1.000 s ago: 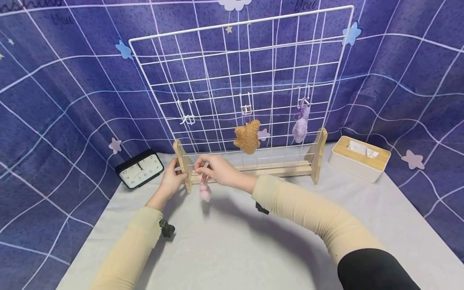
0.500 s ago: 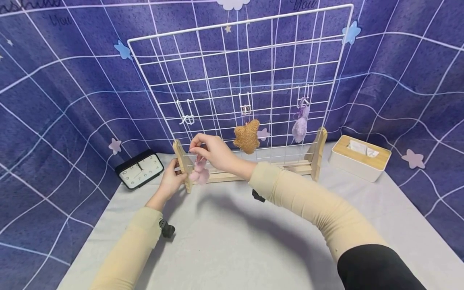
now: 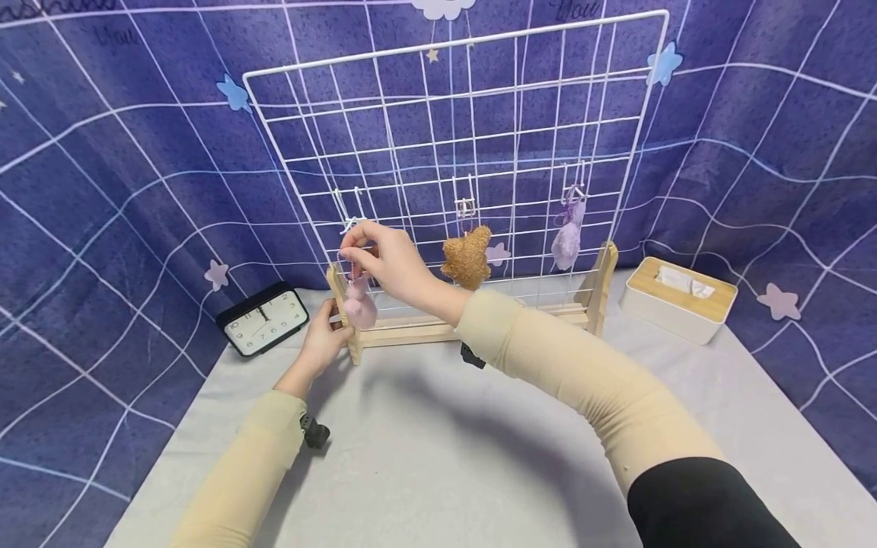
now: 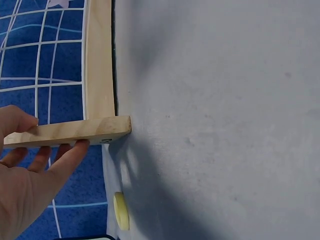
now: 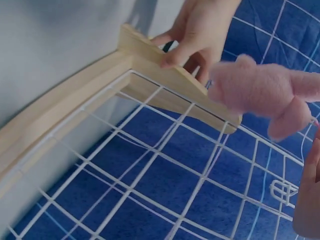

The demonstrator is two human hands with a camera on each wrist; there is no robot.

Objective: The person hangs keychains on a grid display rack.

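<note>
My right hand (image 3: 396, 262) pinches the beaded loop of a pink plush keychain (image 3: 360, 306), which hangs below the fingertips, just in front of the wire grid rack (image 3: 374, 55). A white hook (image 3: 351, 224) on the grid's left side is right by those fingers and partly hidden by them. In the right wrist view the pink plush (image 5: 260, 90) is seen close up, with the hook (image 5: 282, 192) near it. My left hand (image 3: 320, 342) grips the rack's left wooden support (image 4: 75, 131), thumb on one face and fingers on the other.
A brown plush (image 3: 467, 259) and a purple plush (image 3: 567, 242) hang from hooks at the grid's middle and right. A clock (image 3: 266, 320) stands left of the rack, a tissue box (image 3: 680, 301) at its right. Behind is a blue patterned curtain (image 3: 171, 251).
My right hand has risen and moved left with the pink plush keychain, from near the rack's base to just below the left hook. The left hand has stayed on the support.
</note>
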